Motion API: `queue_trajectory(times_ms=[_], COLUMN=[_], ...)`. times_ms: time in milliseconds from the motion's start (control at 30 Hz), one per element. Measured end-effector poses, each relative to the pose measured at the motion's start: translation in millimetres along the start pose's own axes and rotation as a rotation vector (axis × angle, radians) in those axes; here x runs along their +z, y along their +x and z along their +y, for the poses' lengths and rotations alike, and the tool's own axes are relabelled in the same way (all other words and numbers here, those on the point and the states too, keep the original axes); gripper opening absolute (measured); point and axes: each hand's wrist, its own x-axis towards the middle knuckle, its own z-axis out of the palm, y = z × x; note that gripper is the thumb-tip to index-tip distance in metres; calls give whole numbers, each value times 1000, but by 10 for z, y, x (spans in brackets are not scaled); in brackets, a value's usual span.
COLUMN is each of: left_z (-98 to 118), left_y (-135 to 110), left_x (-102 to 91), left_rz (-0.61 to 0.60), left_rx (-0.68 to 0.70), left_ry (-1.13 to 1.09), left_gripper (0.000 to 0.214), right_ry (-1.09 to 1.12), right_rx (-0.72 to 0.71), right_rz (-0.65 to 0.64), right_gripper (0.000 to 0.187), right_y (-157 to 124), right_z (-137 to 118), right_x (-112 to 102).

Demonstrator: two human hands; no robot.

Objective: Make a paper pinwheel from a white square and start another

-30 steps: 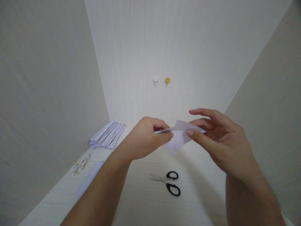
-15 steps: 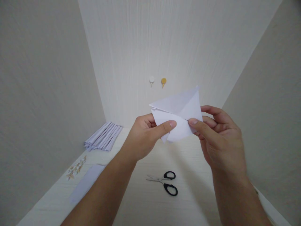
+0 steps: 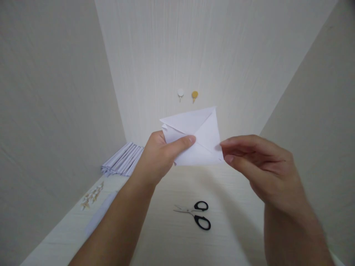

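Observation:
A white sheet of paper (image 3: 206, 147), folded like an envelope with creases meeting near its middle, is held up above the table. My left hand (image 3: 163, 153) grips its left side, thumb flat on the front and the other fingers hidden behind. At the paper's right edge is my right hand (image 3: 260, 166), with thumb and forefinger tips parted and the forefinger at or touching the edge. Below the paper, scissors (image 3: 192, 213) with black handles lie on the table, blades slightly apart and pointing left.
A bundle of rolled or folded white paper strips (image 3: 122, 159) lies at the back left. Nearer are a pile of small white and tan pieces (image 3: 92, 195) and a pale sheet (image 3: 101, 212), partly behind my left arm. White (image 3: 180, 93) and yellow hooks (image 3: 195, 95) are on the back wall.
The paper has shifted left and its lower flap now lies flatter across the front. My right hand has let go of the paper's right side, its thumb moving off the front.

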Motion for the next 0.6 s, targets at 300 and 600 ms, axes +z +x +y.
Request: queue_trajectory(times_ms=[300,600], left_z=[-17,7], left_y=[24,0], left_x=[-96,-76], left_rz=[-87,-58], left_rx=[-16,-38], left_ry=[4,52], left_gripper=[36,37], right_ry=[-61,-38], right_rx=[-85,-17], right_rz=[-157,-152], right_gripper=[18,8], right_y=[1,3], right_z=[-40,-35], right_x=[-83,-69])
